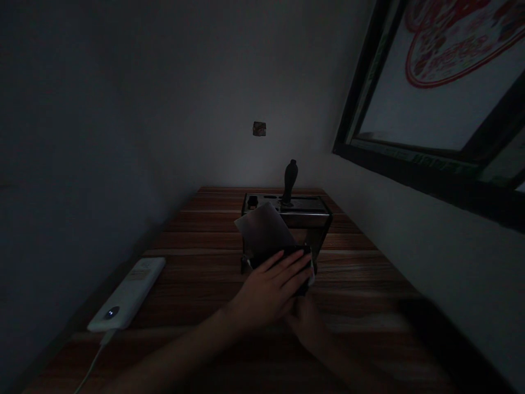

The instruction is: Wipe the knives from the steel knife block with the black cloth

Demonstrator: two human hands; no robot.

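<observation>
My left hand (270,287) lies over a black, flat-looking object (302,287) with a whitish edge, its fingers together across the top. My right hand (305,320) is underneath at the near side, gripping the same object from below; most of its fingers are hidden. From the far side of the black object a thin grey sheet (266,230) sticks up and to the left. Dim light leaves the black object's exact kind unclear. Just beyond stands a metal hand-operated machine (307,205) with an upright black lever handle (291,178). The sheet hides part of its frame.
A white power bank-like device (131,293) with a cable (92,364) lies at the left on the wood-grain table (197,262). Walls rise on the left, right and back. A dark-framed window (414,126) is at the right; a dark strip (447,339) lies below it.
</observation>
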